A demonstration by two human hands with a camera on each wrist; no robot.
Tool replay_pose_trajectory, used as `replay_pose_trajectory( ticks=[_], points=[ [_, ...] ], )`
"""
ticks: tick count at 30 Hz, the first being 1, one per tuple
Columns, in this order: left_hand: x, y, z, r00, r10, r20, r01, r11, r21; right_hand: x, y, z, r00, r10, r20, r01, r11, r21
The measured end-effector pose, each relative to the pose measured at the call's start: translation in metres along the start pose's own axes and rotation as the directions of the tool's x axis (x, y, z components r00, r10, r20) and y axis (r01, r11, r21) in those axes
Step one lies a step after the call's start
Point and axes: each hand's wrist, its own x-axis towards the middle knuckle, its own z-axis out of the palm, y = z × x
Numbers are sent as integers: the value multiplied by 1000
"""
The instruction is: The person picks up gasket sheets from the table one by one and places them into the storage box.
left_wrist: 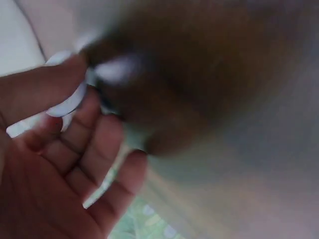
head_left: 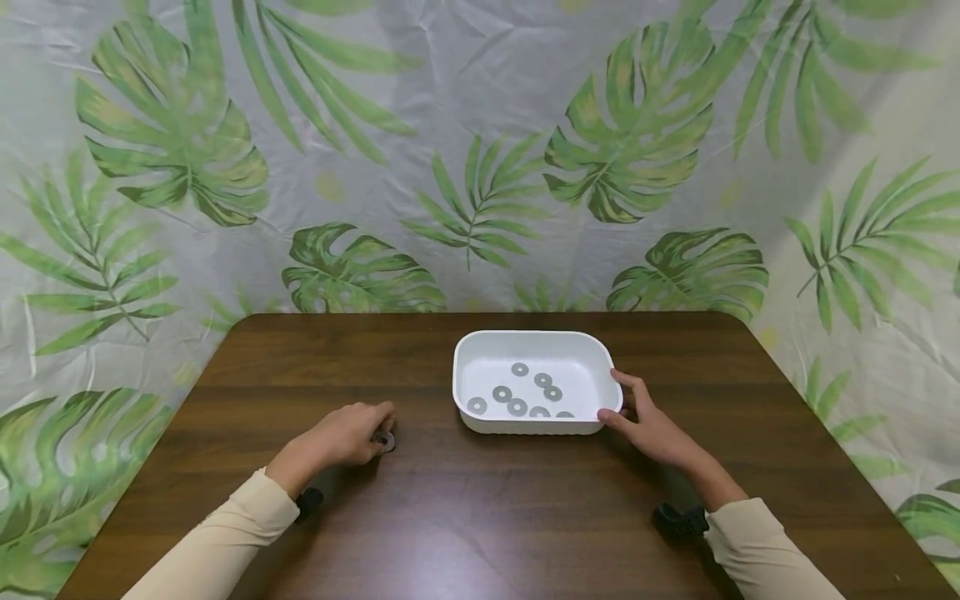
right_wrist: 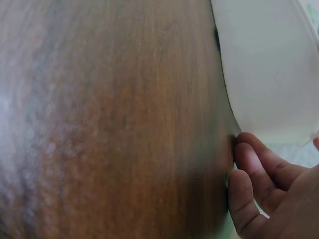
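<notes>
Pinching a metal washer (head_left: pixel 386 440) at the bench (head_left: pixel 225 367) surface — that's the left hand (head_left: pixel 341 437), fingers curled round the part, knuckles up, left of centre. The left wrist view is heavily blurred; it shows fingers (left_wrist: pixel 75 144) curled toward the thumb with something pale between them, but I cannot tell the exact hold from it. Cream sleeve (head_left: pixel 225 533) on that arm, dark wrist strap just behind it.

Right of that, well apart from the left hand, a white plastic tray (head_left: pixel 468 350) sits near bench centre. Seven or so washers in the tray (head_left: pixel 519 369) lie flat and loose on its floor, mostly toward the near wall.

Right hand (head_left: pixel 648 421) is against the tray's right end — fingers curled round the near right corner, thumb up at the rim. The right wrist view confirms it: fingertips (right_wrist: pixel 249 154) touching the white wall where it meets the wood.

Risks as I judge them:
- The washer is thin and flat on smooth wood, and the hold looks like fingertips only. It could slip and roll off along the bench.
- The tray looks light. If the right hand lets up or nudges it, it likely slides and the loose washers shift or bounce.
- A drop from height could bounce a washer out over the low wall.
</notes>
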Motion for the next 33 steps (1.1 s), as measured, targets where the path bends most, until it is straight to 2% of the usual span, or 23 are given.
replay_pose_trajectory(
  ticks=[3, 8, 17, 33],
  points=[
    [-3, -2, 3, 1000, 8, -22, -9, 999, -38, 1, -1, -1, 1000, 1, 0, -1, 1000, 2],
    [-6, -8, 5, 998, -13, -56, 8, 996, -87, 1, -3, -2, 1000, 5, 9, -5, 1000, 4],
    [-8, -10, 5, 995, 36, -91, -43, 996, -80, 0, -1, -1, 1000, -3, -2, 3, 1000, 0],
    [-7, -14, 8, 993, 44, -113, -53, 995, -80, -1, -2, 0, 1000, 14, 0, -14, 1000, -15]
  ],
)
